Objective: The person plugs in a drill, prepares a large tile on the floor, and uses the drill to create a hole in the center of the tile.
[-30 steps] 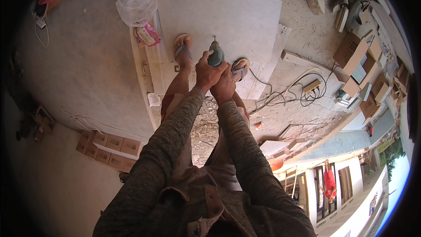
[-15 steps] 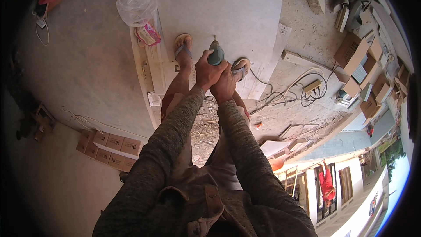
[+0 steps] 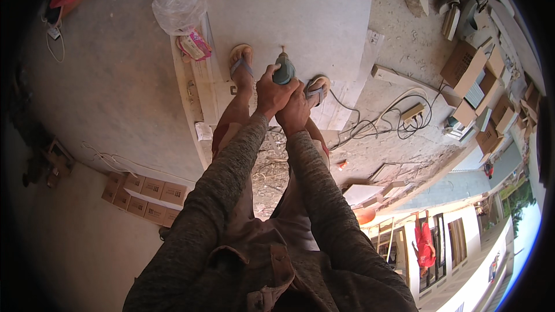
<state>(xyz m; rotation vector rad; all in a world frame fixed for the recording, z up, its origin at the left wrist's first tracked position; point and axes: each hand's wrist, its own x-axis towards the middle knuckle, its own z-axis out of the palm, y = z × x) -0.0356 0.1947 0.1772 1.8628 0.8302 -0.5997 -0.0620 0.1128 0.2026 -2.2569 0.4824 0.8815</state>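
Observation:
Both of my hands grip a teal power drill (image 3: 284,70). My left hand (image 3: 272,95) wraps its upper body, while my right hand (image 3: 293,112) holds it lower down, partly hidden behind the left. Its thin bit points at a pale flat board (image 3: 324,29); whether the tip is inside the board I cannot tell. My sandalled left foot (image 3: 241,60) and right foot (image 3: 317,89) stand on the board, either side of the drill. A dark cord runs from near my hands toward coiled cables (image 3: 399,118) on the right.
A plastic bag (image 3: 176,6) and pink packet (image 3: 195,45) lie left of the board. A power strip (image 3: 413,112) sits among the cables, with open cardboard boxes (image 3: 462,69) beyond. Stacked cartons (image 3: 150,190) line the left wall. A person in red (image 3: 425,242) stands in the distance.
My hands and the drill stay in nearly the same place, shifted very slightly upward in the picture. The distant person in red has changed posture.

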